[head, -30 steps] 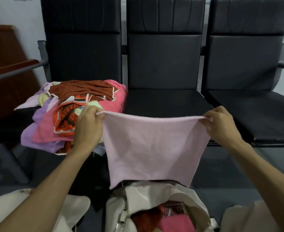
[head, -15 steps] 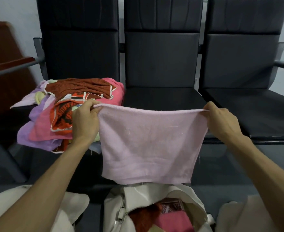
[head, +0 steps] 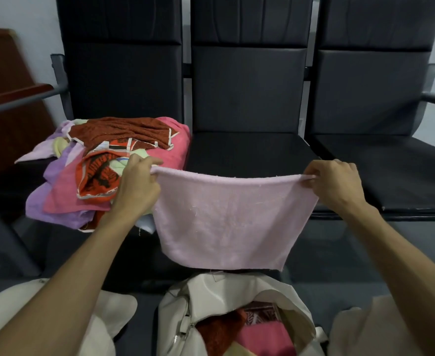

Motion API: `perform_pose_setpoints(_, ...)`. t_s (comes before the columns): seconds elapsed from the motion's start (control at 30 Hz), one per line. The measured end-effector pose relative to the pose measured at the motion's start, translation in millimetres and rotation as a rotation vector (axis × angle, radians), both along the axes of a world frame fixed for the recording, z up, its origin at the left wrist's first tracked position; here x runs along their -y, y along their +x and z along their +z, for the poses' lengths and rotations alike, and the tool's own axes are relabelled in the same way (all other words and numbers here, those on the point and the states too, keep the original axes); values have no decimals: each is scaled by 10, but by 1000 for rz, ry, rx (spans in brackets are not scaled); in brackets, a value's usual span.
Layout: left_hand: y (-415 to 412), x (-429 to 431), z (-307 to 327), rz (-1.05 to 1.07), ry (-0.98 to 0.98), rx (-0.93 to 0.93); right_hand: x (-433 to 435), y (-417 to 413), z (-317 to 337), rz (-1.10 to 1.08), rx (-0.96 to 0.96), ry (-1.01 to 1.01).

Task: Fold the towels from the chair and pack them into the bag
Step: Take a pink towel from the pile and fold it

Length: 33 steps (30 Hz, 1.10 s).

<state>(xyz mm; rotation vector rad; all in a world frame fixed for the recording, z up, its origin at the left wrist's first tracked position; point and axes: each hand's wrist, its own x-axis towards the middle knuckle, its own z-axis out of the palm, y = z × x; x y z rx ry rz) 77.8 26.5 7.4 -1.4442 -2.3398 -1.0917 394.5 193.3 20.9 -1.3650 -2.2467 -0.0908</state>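
Observation:
A pale pink towel hangs stretched between my hands in front of the middle seat. My left hand pinches its upper left corner and my right hand pinches the upper right corner. Its lower edge hangs just above the open cream bag at the bottom centre, which holds red and pink folded towels. A loose pile of towels in pink, purple, orange and rust colours lies on the left chair seat, beside my left hand.
Three black chairs stand in a row; the middle seat and right seat are bare. A metal armrest and brown wooden furniture sit at the left. My knees in cream trousers flank the bag.
The towel hangs shorter now, and its lower edge has lifted clear of the bag's opening. Both hands keep hold of the top corners, still spread wide.

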Motion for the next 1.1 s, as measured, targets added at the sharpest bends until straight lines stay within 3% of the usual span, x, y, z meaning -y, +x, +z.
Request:
perform_pose_setpoints(0.27, 4, 31, -42, -199, -351, 34, -52, 12, -67, 12, -106, -90)
perform_pose_setpoints(0.5, -47, 10, -34, -247, -195, 35, -65, 46, -35, -30, -102, -67)
perform_pose_setpoints(0.77, -33, 67, 76, -135, 198, -62, -67, 42, -7, -38, -279, -61)
perform_pose_setpoints(1.1, -59, 30, 15, -26, 169, -53, -37, 13, -6, -46, -338, -36)
